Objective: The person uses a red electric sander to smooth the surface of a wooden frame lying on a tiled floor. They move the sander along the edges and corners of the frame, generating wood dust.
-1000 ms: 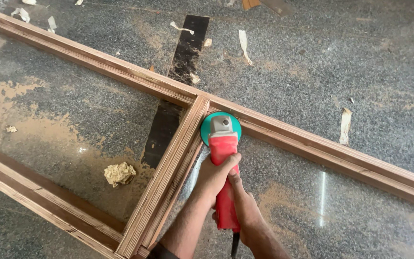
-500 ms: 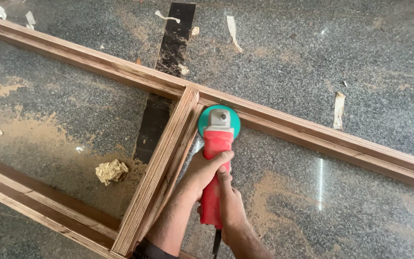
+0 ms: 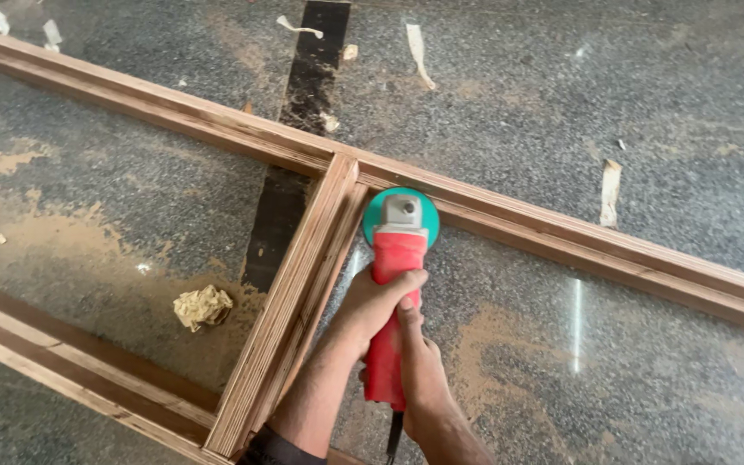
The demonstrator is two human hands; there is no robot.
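Note:
A red angle grinder (image 3: 393, 284) with a teal disc guard (image 3: 400, 213) sits at the inner corner of a wooden frame (image 3: 217, 125), where a cross rail (image 3: 290, 301) meets the long rail. My left hand (image 3: 372, 306) wraps the grinder's body from the left. Behind it, my right hand (image 3: 424, 366) grips the rear handle. The cord (image 3: 393, 435) runs down out of view.
The frame lies on a grey speckled stone floor with sawdust patches (image 3: 36, 232). A crumpled paper wad (image 3: 202, 306) lies left of the cross rail. A dark strip (image 3: 303, 95) crosses under the frame. Wood shavings (image 3: 610, 191) are scattered at the top and right.
The grinder stays at the frame's inner corner with both hands on it. The view has shifted slightly, so the frame appears a little lower and to the left.

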